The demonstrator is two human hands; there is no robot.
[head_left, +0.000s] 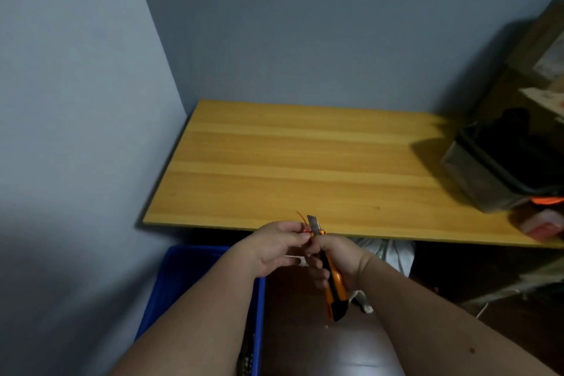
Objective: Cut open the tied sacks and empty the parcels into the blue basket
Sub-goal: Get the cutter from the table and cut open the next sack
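Right hand (338, 259) is gripping a knife (332, 281); left hand (276, 246) is pinching a red tie (302, 221) above the basket (183, 278), a bin (488, 171) sitting on the table (290, 162).

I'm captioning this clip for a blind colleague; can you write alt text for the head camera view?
Seen from above, a person's right hand holds an orange and black utility knife, blade up, beside a thin red tie pinched in the left hand. A blue plastic basket sits lower left, in front of a bare wooden tabletop.
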